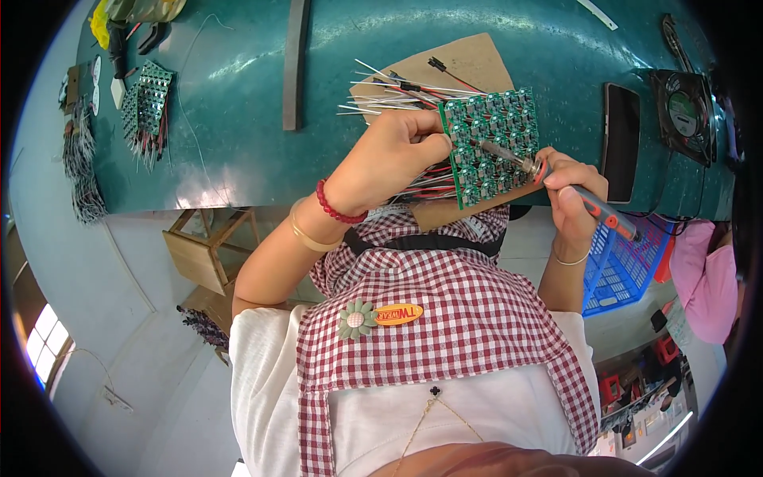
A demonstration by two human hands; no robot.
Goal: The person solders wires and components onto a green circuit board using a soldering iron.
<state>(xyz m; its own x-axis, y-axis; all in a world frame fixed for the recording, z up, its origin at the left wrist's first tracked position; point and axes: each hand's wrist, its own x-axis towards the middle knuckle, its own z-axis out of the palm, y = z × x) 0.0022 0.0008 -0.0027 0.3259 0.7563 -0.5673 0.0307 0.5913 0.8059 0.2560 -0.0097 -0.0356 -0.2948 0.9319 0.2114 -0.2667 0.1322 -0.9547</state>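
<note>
A green circuit board panel (497,171), covered with rows of small components, lies tilted over a bundle of red, black and white wires (389,102). My left hand (401,151) is closed at the panel's left edge, thumb and forefinger pinched together. What sits in that pinch is too small to tell. In my right hand (571,191) is a soldering iron (606,213) with a grey and orange handle, gripped like a pen. Its metal tip points left onto the panel, close to my left thumb. Beneath the wires and panel is brown cardboard (469,60).
On the green table (238,119) lie a dark bar (295,71) and, at the right, a black phone (621,143) and a small fan (685,115). Another wired board (147,99) is at the left. A blue crate (624,266) stands below the table's right edge, near a person's pink sleeve (699,278).
</note>
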